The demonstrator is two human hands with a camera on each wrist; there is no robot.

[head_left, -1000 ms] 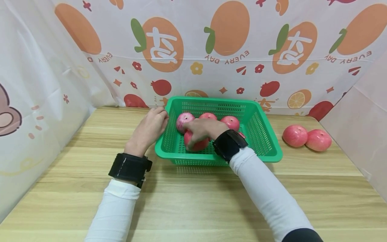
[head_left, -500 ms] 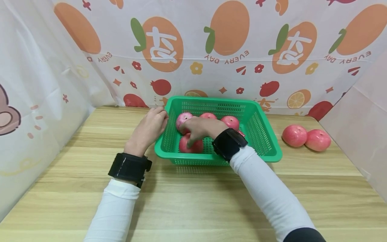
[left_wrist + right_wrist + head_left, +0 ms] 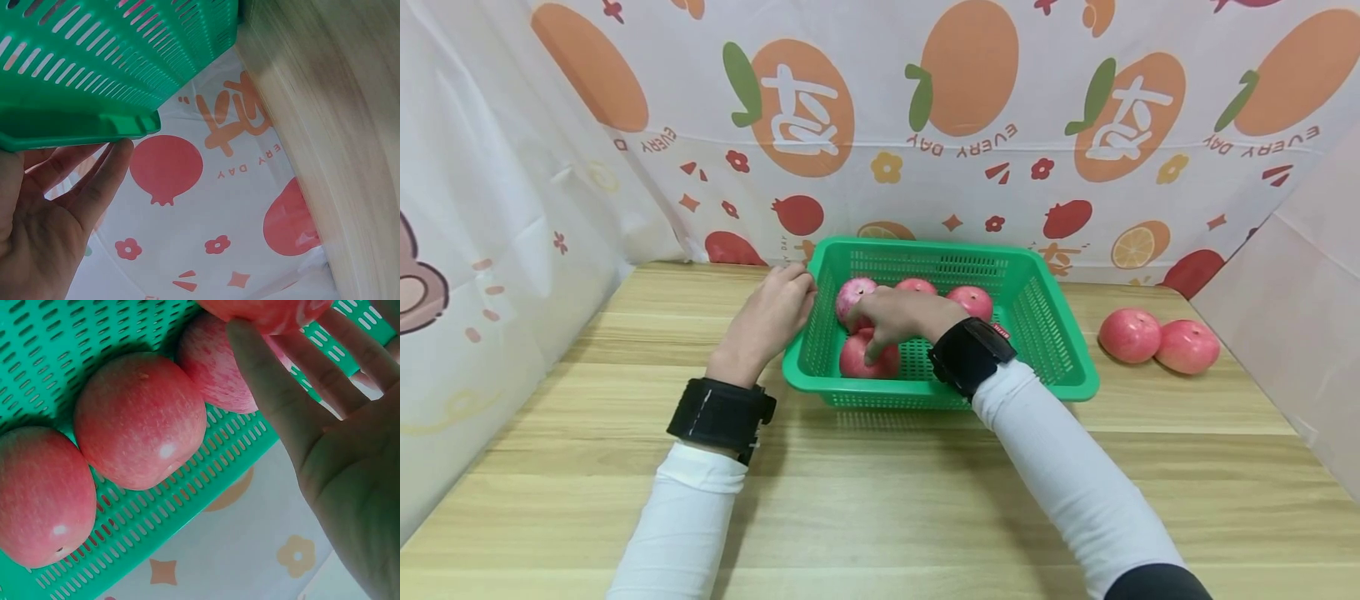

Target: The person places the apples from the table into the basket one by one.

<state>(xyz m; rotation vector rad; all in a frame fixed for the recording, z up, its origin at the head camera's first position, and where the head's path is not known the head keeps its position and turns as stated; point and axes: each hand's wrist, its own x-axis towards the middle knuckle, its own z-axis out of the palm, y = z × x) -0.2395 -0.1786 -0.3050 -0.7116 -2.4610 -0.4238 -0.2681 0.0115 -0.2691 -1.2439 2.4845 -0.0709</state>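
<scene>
A green plastic basket (image 3: 1060,333) holds several red apples. My left hand (image 3: 771,321) grips its left rim; the left wrist view shows fingers (image 3: 103,178) under the rim (image 3: 69,139). My right hand (image 3: 906,318) reaches into the basket over the front-left apple (image 3: 870,357), its thumb against that apple. In the right wrist view, the thumb and fingers (image 3: 331,378) are extended beside this apple (image 3: 269,312). A paler striped apple (image 3: 853,298) lies behind it at the left. A middle apple (image 3: 916,286) and a right one (image 3: 972,301) sit along the back.
Two more apples, a nearer-left one (image 3: 1130,335) and a right one (image 3: 1189,347), lie on the wooden table (image 3: 880,500) right of the basket. A fruit-printed curtain (image 3: 887,100) stands behind the basket, with cloth sides left and right.
The front-left apple has shifted left and slightly toward the front, out from under my right hand, whose grasp has loosened. My left hand has stayed on the rim.
</scene>
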